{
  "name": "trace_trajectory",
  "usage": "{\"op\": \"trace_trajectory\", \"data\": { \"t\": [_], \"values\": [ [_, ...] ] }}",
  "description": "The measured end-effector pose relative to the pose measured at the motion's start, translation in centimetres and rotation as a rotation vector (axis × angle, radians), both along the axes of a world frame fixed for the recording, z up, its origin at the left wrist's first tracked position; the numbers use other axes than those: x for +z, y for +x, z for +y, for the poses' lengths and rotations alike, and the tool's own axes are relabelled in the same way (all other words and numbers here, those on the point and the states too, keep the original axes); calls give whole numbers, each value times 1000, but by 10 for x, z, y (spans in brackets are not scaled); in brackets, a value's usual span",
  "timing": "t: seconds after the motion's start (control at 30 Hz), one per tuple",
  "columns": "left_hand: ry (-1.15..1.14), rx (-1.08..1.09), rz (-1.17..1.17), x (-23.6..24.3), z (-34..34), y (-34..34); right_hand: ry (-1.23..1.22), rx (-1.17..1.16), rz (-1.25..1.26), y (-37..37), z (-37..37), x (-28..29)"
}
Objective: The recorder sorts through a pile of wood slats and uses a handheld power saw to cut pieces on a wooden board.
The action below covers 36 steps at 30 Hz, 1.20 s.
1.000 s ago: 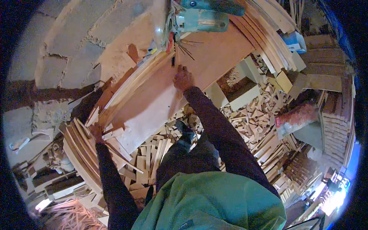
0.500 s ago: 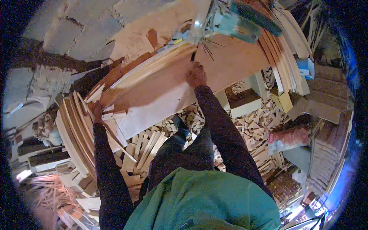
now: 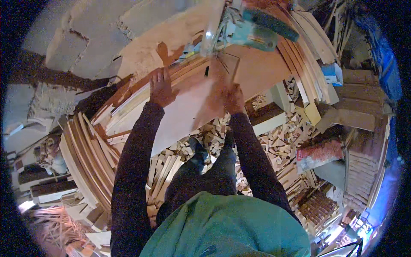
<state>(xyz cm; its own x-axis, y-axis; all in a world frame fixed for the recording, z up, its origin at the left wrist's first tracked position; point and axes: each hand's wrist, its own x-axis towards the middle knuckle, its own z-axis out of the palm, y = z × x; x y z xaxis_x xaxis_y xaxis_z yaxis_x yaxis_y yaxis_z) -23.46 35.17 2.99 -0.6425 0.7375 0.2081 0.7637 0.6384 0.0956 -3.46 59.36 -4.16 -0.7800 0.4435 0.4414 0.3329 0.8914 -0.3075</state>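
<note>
My left hand (image 3: 162, 88) is open, its fingers spread over the long wooden strips (image 3: 132, 105) along the far side of the worktable. Closer to the table's near edge, my right hand (image 3: 233, 99) has its fingers curled. A thin dark line rises from near its fingertips, but I cannot make out what it holds. Between the hands lies the flat wooden tabletop (image 3: 184, 111), with a short dark slot (image 3: 207, 71) beyond. Above the slot stands a machine with a teal body (image 3: 259, 36) and a clear, shiny guard (image 3: 209, 36).
Stacked curved-looking boards (image 3: 83, 158) lean at the left end, and more boards (image 3: 306, 64) stand at the right. Small wood offcuts (image 3: 280, 141) cover the floor around my feet. A wooden box (image 3: 269, 118) sits beside the table; a red and white sack (image 3: 319, 156) lies right.
My left hand has moved right and away from the table's left end to the far strips. My right hand has come back from the slot, nearer and to the right.
</note>
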Motion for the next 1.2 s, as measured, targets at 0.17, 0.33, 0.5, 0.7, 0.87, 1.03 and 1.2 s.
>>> {"op": "trace_trajectory", "data": {
  "t": [0.17,0.33,0.5,0.7,0.87,1.03,1.2],
  "values": [
    [-44,-66,-30,-28,20,-12,42,-105,157,36,83,-10],
    [-160,8,-117,-37,8,-25,-158,-220,-4,42,140,-7],
    [-223,22,-250,-51,-2,-46,-84,-333,-82,40,178,-4],
    [-145,-132,-54,-69,-15,-56,-23,-267,-474,22,194,24],
    [-171,-138,-83,-66,-14,-52,237,-151,608,18,156,184],
    [-158,-125,41,-61,-11,-47,182,220,397,-25,128,321],
    [-101,-115,-102,-53,-6,-45,226,515,399,-45,108,328]
  ]
}}
